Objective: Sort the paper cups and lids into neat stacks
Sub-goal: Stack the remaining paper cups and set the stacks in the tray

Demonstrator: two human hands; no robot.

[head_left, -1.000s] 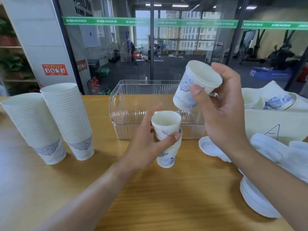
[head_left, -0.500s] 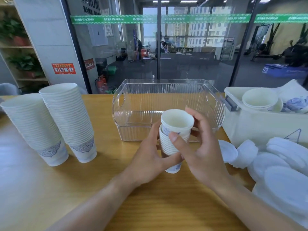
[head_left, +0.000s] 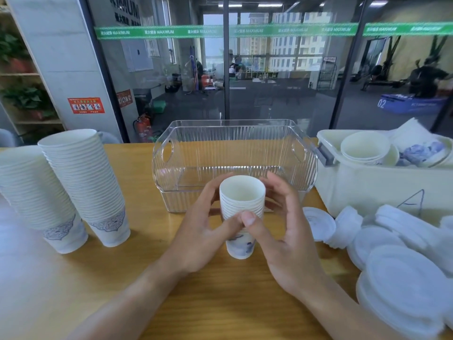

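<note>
Paper cup stack (head_left: 241,207): upright on my wooden table (head_left: 73,285), near centre.
Left hand (head_left: 203,231): gripping its side.
Right hand (head_left: 284,231): thumb on it, fingers curled round.

clear bin (head_left: 235,153) blocks fwd, lids (head_left: 402,285) right

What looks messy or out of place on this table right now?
The white lids at the right lie in a loose, overlapping heap, not a stack. Cups in the cream bin are jumbled, some on their sides. The two tall cup stacks at the left lean.
</note>
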